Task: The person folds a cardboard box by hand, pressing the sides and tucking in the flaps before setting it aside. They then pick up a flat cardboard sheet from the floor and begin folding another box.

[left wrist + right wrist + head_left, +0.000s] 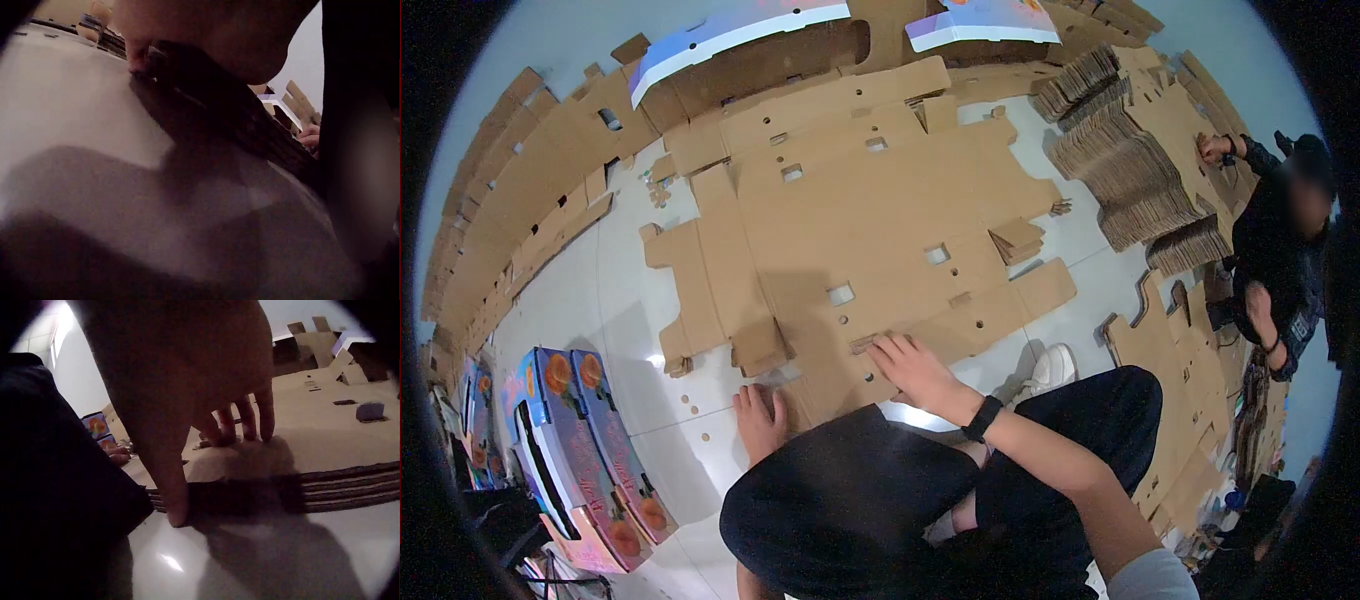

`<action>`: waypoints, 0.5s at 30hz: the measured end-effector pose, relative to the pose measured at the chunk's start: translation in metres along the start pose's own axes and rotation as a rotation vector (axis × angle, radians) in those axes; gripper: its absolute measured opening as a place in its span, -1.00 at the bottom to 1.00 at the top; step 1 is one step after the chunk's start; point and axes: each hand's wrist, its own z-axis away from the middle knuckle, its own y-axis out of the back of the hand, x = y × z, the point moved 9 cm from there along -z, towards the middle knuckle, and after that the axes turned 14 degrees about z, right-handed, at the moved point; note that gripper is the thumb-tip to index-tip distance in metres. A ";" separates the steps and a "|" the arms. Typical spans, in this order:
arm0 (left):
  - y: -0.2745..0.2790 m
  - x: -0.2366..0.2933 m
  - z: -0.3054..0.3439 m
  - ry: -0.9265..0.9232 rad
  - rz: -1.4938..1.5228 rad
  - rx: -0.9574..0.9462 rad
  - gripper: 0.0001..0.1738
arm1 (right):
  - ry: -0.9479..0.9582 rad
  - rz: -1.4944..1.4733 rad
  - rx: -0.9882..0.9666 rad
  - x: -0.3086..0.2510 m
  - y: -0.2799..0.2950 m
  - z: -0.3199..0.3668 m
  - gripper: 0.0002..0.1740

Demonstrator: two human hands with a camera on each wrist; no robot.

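A broad stack of flat brown cardboard sheets (880,210), die-cut with holes and flaps, lies on the floor before the crossed legs. My right hand (915,372) rests on its near part, fingertips touching the top beside a slot. In the right wrist view the thumb (177,509) reaches down along the layered near edge, apart from the fingers. My left hand (760,425) is at the stack's near left corner, beside the knee, its fingers pointing forward. The left wrist view is dark, with a fingertip (137,59) at the edge of the stack.
Colourful printed boxes (585,460) stand at left. Tall cardboard stacks (1120,150) rise at right, where another person (1280,250) works. Printed cartons (740,45) and upright cardboard (550,170) line the back. Small round cut-outs (690,405) lie on the tiles.
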 end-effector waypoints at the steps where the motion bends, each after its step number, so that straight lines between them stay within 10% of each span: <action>1: 0.003 0.004 0.006 -0.029 0.005 0.072 -0.71 | 0.013 0.007 0.002 0.000 -0.001 0.003 -0.02; 12: 0.001 0.003 0.016 -0.013 0.071 0.098 -0.77 | 0.058 -0.183 0.058 0.006 0.014 0.008 -0.14; 15: 0.001 0.005 0.016 -0.023 0.072 0.103 -0.79 | -0.140 -0.631 -0.069 0.028 0.008 0.001 -0.28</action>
